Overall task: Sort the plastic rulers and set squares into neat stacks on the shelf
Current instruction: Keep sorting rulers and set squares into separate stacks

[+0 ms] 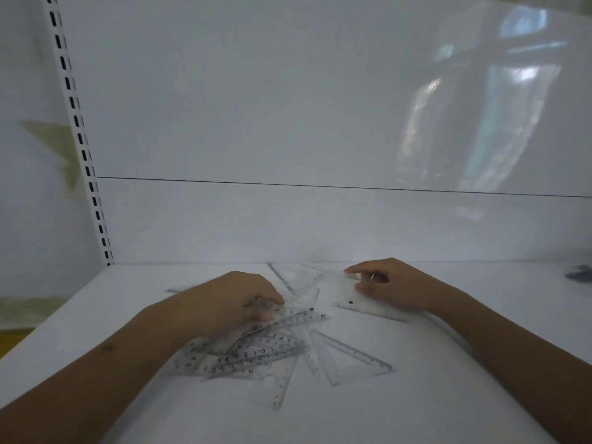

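A loose heap of clear plastic rulers (256,350) and set squares lies on the white shelf (416,395). My left hand (230,302) rests on the heap's far left part, its fingers curled round the end of a clear ruler (288,318). My right hand (390,282) pinches a clear flat ruler piece (352,301) between thumb and fingers at the heap's far right. One triangular set square (352,357) lies apart at the near right. Another set square (298,280) lies at the back, between my hands.
The shelf's white back panel (288,123) rises behind the heap. A slotted upright (80,139) runs down the left side. A dark blurred object (579,274) sits at the far right of the shelf.
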The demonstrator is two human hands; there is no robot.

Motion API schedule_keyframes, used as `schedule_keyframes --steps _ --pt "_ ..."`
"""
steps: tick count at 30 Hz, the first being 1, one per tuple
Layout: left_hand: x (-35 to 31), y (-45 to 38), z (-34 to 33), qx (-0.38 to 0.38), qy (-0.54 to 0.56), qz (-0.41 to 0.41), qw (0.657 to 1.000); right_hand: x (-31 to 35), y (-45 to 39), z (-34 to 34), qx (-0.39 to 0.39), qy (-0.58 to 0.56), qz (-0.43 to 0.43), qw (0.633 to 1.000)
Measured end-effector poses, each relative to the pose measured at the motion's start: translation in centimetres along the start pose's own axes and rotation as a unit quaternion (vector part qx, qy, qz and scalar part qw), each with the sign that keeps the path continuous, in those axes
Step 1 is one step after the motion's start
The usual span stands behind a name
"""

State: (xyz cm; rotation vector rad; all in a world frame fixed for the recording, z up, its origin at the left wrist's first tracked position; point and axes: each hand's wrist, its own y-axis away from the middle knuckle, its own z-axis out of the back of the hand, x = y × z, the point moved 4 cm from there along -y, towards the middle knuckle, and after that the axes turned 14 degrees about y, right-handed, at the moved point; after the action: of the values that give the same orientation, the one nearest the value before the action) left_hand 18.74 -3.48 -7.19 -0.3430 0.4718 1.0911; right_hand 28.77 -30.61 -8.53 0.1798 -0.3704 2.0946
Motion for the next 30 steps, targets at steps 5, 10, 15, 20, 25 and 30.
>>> schedule_keyframes --steps 5,10,15,20,25,30 --pt "-1.2 0.3 -0.3 -0.027 0.017 0.005 0.999 0.0 0.0 0.0 0.000 -0.005 0.001 1.000" --pt "-4.9 0.7 -2.8 -0.102 -0.197 0.013 0.975 -0.2 -0.2 -0.1 0.003 -0.002 0.000 1.000" --pt "-5.9 0.8 -4.2 -0.058 -0.248 0.062 0.965 0.1 0.1 0.2 0.000 0.003 -0.007 1.000" --pt "-5.4 0.8 -4.2 -0.065 -0.196 -0.024 0.978 -0.1 0.2 0.1 0.002 -0.013 -0.001 1.000" --pt "-3.3 -0.3 -4.7 -0.062 -0.043 -0.056 0.996 0.1 0.7 0.3 0.007 -0.019 0.000 1.000" --pt "0.4 -1.3 -4.9 -0.044 0.074 -0.039 0.995 -0.2 1.1 0.6 -0.014 0.002 0.014 1.000"
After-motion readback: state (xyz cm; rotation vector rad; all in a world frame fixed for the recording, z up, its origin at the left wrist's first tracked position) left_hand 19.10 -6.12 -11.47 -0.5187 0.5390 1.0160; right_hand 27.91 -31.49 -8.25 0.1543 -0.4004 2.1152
